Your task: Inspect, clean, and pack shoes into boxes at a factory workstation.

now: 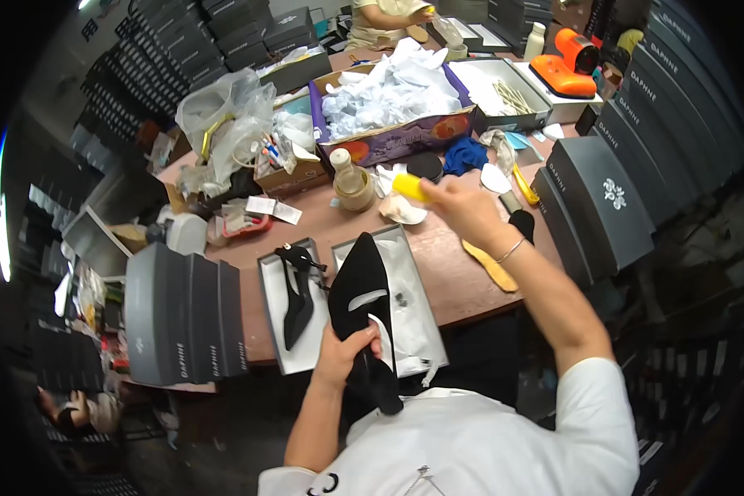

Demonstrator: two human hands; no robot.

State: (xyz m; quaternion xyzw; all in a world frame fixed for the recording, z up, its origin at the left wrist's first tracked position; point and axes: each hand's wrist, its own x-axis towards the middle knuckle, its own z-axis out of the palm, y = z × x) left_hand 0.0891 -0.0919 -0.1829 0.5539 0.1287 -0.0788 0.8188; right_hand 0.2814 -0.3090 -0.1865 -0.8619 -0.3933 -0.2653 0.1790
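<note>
Your left hand point(345, 354) grips 1 black shoe point(351, 317), just below frame centre: toe up-frame, heel down, long axis near vertical. Your right hand point(469, 213) pinches 1 yellow piece point(410, 188), upper centre.

A: What sort of place is showing?

B: A shoe-packing workshop, apparently: dark shoeboxes point(678, 99) are standing in stacks around the worktable point(448, 289), and a black shoe point(299, 307) is lying in an open box point(312, 343).

A: What else is supporting this finding?

B: A purple carton point(405, 142) is brimming with crumpled white paper point(393, 93); another person point(379, 18) is handling something beyond it.
</note>
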